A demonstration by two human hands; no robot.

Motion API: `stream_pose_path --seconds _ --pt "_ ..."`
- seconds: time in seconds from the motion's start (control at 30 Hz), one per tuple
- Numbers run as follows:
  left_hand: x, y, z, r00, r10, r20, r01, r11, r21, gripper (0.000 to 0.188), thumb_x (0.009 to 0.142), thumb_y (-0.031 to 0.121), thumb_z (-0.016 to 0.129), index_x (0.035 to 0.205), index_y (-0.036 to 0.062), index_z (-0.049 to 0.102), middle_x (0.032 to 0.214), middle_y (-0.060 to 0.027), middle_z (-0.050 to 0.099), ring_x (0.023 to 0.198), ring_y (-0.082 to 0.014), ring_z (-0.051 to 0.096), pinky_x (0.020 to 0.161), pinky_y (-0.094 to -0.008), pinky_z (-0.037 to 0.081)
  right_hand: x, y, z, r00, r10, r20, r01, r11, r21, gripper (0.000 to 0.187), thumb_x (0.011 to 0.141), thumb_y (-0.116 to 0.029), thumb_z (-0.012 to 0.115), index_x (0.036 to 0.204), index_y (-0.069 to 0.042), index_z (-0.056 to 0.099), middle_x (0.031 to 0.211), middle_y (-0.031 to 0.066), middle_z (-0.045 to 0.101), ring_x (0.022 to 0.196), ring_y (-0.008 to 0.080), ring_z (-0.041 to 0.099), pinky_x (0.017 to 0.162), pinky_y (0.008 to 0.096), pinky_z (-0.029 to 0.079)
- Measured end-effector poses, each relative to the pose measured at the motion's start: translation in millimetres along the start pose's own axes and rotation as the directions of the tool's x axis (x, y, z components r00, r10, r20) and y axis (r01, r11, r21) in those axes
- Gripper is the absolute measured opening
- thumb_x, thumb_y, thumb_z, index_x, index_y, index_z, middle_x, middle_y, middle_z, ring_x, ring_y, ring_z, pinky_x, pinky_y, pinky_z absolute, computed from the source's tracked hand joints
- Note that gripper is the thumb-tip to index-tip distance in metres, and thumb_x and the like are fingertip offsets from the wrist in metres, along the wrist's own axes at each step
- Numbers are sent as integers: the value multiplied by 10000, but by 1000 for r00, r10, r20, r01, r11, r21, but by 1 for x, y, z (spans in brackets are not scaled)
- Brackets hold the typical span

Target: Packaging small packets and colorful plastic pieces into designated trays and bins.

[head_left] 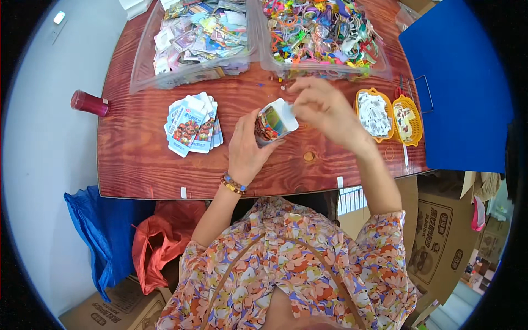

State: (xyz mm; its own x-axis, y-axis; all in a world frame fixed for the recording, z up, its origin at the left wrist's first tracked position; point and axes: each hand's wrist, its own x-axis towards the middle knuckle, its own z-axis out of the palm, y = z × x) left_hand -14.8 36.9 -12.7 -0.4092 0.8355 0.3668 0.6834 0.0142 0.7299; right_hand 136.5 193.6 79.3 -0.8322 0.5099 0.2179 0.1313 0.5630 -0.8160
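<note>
My left hand (247,144) is wrapped round a small printed cardboard box (270,124), tilted, with its white flap (287,116) up at the top right. Just right of that flap is my right hand (325,110), its fingers curled together and a little blurred by motion. A pale sliver shows by its fingertips, too indistinct to name. Left of the box lies a loose pile of flat, unfolded blue-and-white cartons (192,125) with the same sort of colourful print.
At the back stand a clear bin of cards and small packets (203,33) and a clear bin of colourful trinkets (324,33). To the right are a yellow basket of white slips (375,114), a smaller yellow basket (407,122) and scissors (400,88). A red jar (90,103) lies far left.
</note>
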Motion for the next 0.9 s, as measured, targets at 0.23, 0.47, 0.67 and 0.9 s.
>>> stream_pose_path --seconds 0.23,0.47,0.67,0.9 --pt "-2 26 15 995 -2 103 6 999 -38 767 695 197 876 1324 8 480 1174 -195 584 1078 -378 593 893 -433 509 -26 5 30 999 24 -29 -36 843 -536 150 892 -182 663 929 -50 722 1256 100 633 1331 318 477 1113 516 317" --pt "-24 5 17 966 -221 135 241 958 -155 752 702 216 892 1306 -29 518 1177 -180 601 1088 -313 614 929 -392 493 -59 56 -25 902 -49 -430 -116 930 -349 148 879 -92 677 1010 -35 714 1118 140 702 1076 326 649 920 394 507" --pt "-26 12 29 952 -190 239 238 953 -188 760 702 213 892 1313 -31 512 1197 -178 600 1102 -319 610 934 -393 493 -117 127 -101 693 323 -644 -696 533 -482 275 832 -274 722 992 -51 719 932 148 721 862 320 698 752 421 530" --pt "-27 23 31 965 -133 226 178 965 -192 760 699 204 895 1309 -34 509 1190 -182 598 1082 -323 614 925 -397 500 -111 122 -111 615 580 -534 -786 501 -361 280 806 -303 725 951 -64 722 905 140 721 879 307 695 768 425 520"
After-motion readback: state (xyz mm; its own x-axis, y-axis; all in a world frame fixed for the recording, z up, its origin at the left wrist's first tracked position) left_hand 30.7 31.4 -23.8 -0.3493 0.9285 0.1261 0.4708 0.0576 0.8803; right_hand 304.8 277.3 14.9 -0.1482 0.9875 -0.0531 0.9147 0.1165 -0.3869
